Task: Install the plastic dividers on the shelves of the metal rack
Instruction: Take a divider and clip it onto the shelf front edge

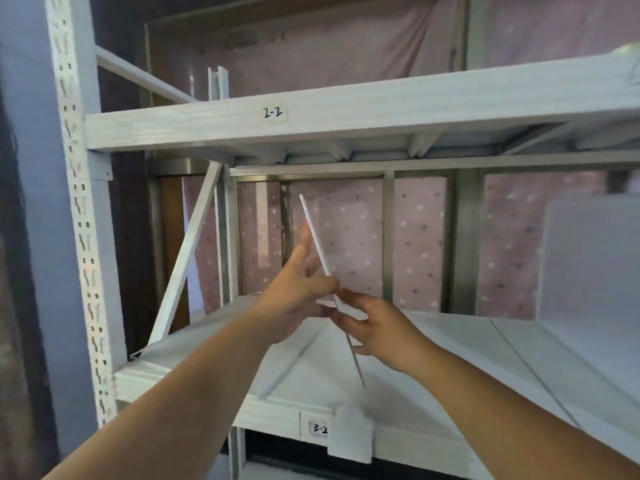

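Two hands — left hand (294, 299), right hand (377, 327) — on one edge-on, perhaps tilted divider (317, 242).

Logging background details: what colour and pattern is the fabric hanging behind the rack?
Dusty pink fabric with small pale and dark dots, seen in the head view behind the metal rack.

Both bare forearms reaching forward, left hand (294, 299) fingers (306, 237) extended upward, right hand (377, 327) pinching below, hands touching

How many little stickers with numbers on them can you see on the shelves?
2. One reads 2-2, on the front edge of the upper shelf. The other, 3-2, is on the front edge of the lower shelf, partly covered by a white clip.
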Available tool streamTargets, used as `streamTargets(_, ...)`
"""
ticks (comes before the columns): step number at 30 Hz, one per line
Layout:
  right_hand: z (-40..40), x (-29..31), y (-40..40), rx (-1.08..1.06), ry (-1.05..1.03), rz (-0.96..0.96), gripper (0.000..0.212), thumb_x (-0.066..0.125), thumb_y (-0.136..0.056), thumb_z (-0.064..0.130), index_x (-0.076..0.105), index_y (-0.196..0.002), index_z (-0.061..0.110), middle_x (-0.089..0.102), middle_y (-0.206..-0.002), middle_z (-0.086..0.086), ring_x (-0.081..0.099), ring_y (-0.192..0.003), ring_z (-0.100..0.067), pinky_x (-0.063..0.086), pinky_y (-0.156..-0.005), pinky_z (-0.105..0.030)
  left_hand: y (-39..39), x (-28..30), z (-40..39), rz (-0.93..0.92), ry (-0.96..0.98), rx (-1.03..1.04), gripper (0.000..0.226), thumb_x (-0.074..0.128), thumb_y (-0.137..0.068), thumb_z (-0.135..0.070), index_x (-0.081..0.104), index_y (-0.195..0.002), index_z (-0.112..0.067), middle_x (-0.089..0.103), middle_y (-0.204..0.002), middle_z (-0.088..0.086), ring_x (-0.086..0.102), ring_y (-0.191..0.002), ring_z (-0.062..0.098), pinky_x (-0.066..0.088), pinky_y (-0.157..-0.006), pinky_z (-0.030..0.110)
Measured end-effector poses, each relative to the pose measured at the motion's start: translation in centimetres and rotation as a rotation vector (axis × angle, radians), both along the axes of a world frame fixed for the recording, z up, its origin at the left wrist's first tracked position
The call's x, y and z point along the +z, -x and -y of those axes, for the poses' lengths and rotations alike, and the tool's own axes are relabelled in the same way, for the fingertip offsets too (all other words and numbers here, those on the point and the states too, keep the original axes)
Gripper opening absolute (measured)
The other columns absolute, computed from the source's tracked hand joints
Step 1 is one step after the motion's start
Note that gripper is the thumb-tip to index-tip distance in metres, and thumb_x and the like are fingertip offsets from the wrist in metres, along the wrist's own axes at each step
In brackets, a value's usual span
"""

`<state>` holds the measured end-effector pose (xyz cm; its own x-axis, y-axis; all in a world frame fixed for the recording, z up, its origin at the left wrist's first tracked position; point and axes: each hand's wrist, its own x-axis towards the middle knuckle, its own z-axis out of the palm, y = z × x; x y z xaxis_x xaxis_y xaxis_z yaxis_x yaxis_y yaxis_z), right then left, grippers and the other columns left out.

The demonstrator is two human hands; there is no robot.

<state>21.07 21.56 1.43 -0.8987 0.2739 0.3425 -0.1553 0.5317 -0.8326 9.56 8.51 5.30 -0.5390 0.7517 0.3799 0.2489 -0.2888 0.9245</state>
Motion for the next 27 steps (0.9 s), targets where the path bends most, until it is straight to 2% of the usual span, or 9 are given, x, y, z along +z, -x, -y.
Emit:
streamTargets(2,-0.9,-1.3,-0.8,-0.022,0.081,-0.033,0.037,0.065,-0.089,0.052,0.056,-0.122,0.065,0.061,-0.136,-0.006,0.063,-0.116,-0.037,0.056,-0.093,-0.048,-0.8,-0.1,-1.8,-0.006,0.049,-0.043,0.119,0.075,-0.085,0.007,0.019,-0.156,-0.070,0.050,-0.162,0.013,0.062,-0.134,0.042,0.065,-0.081,0.057)
streamTargets(3,-1.3,-1.7,-1.1,-0.025,0.098,-0.043,0.033,0.063,-0.090,0.051,0.057,-0.119,0.066,0.063,-0.134,-0.004,0.064,-0.116,-0.033,0.057,-0.092,-0.047,-1.0,-0.1,-2.5,-0.020,0.064,-0.051,0.120,0.077,-0.082,0.004,0.021,-0.153,-0.074,0.043,-0.167,0.013,0.055,-0.141,0.045,0.065,-0.084,0.058)
streamTargets(6,-1.8,-2.2,-2.0,-0.014,0.124,-0.073,0.034,0.058,-0.097,0.044,0.056,-0.124,0.063,0.063,-0.127,0.008,0.061,-0.119,-0.014,0.062,-0.079,-0.038,-1.6,0.5,-3.6,-0.063,0.100,-0.057,0.116,0.079,-0.075,-0.005,0.025,-0.148,-0.078,0.037,-0.170,0.013,0.048,-0.145,0.049,0.066,-0.084,0.058)
streamTargets(9,-1.5,-2.3,-2.2,-0.009,0.115,-0.115,0.041,0.056,-0.099,0.040,0.050,-0.139,0.048,0.060,-0.121,0.007,0.057,-0.118,-0.014,0.063,-0.068,-0.031,-1.6,1.5,-3.7,-0.096,0.146,-0.095,0.112,0.080,-0.073,-0.008,0.029,-0.145,-0.078,0.038,-0.167,0.020,0.046,-0.146,0.051,0.066,-0.080,0.059)
streamTargets(14,0.0,-2.5,-2.1,-0.039,0.058,-0.140,0.045,0.051,-0.103,0.033,0.043,-0.147,0.041,0.056,-0.098,0.012,0.057,-0.101,-0.015,0.065,-0.069,-0.035,-1.9,2.4,-2.7,-0.147,0.217,-0.101,0.114,0.075,-0.076,-0.006,0.024,-0.146,-0.080,0.041,-0.165,0.020,0.043,-0.149,0.047,0.065,-0.070,0.048)
streamTargets(19,0.9,-2.1,-2.3,-0.026,0.065,-0.149,0.043,0.049,-0.103,0.029,0.046,-0.144,0.044,0.052,-0.094,0.013,0.056,-0.101,-0.016,0.065,-0.073,-0.045,-2.2,2.9,-1.6,-0.162,0.241,-0.101,0.117,0.074,-0.085,0.000,0.015,-0.152,-0.077,0.029,-0.173,0.012,0.043,-0.150,0.044,0.067,-0.077,0.051)
streamTargets(21,1.2,-1.7,-2.6,-0.027,0.059,-0.156,0.040,0.048,-0.104,0.027,0.050,-0.141,0.042,0.056,-0.090,0.013,0.061,-0.102,-0.018,0.065,-0.073,-0.045,-2.3,3.1,-1.6,-0.161,0.233,-0.106,0.117,0.074,-0.085,0.000,0.015,-0.153,-0.075,0.029,-0.172,0.013,0.041,-0.151,0.045,0.067,-0.075,0.051)
streamTargets(24,1.5,-1.4,-3.0,-0.023,0.054,-0.168,0.037,0.048,-0.104,0.026,0.052,-0.138,0.037,0.056,-0.077,0.022,0.061,-0.089,-0.012,0.065,-0.071,-0.043,-2.3,3.3,-1.7,-0.150,0.232,-0.124,0.117,0.074,-0.082,-0.003,0.016,-0.154,-0.074,0.030,-0.172,0.013,0.040,-0.152,0.046,0.066,-0.071,0.049)
streamTargets(27,1.8,-1.4,-3.1,-0.052,0.039,-0.166,0.036,0.047,-0.104,0.023,0.053,-0.138,0.033,0.052,-0.082,0.018,0.059,-0.088,-0.013,0.065,-0.072,-0.044,-2.7,3.3,-1.7,-0.158,0.245,-0.113,0.116,0.074,-0.080,-0.005,0.017,-0.153,-0.075,0.029,-0.173,0.011,0.041,-0.152,0.044,0.067,-0.072,0.050)
